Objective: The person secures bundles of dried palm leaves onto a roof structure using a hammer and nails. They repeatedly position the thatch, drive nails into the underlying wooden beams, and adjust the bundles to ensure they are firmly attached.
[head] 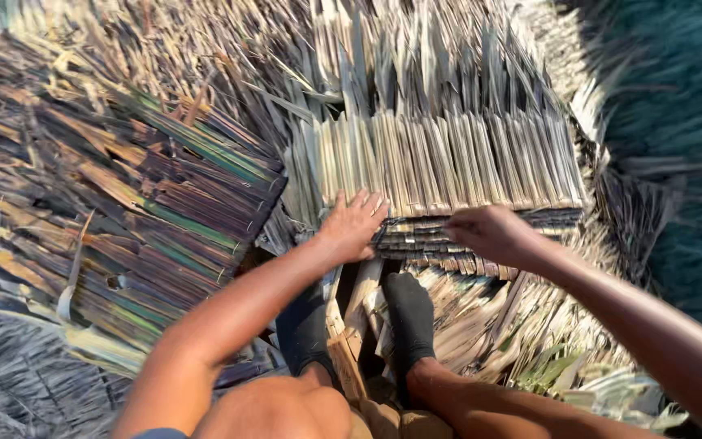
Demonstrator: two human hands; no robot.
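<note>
A stack of stitched palm-leaf thatch panels (448,162) lies in front of me, pale dry leaves folded side by side. My left hand (353,225) rests flat with spread fingers on the stack's near left corner. My right hand (491,232) curls over the near edge of the top panel, its fingers hidden under the edge. My two feet in dark socks (408,313) stand just below the stack, on loose leaves.
A second pile of darker, purple-green thatch panels (180,203) lies to the left. Loose dry leaves (530,341) cover the ground around my feet. A wooden stick (343,341) lies between my legs. Dark blue-green ground (684,106) shows at the right.
</note>
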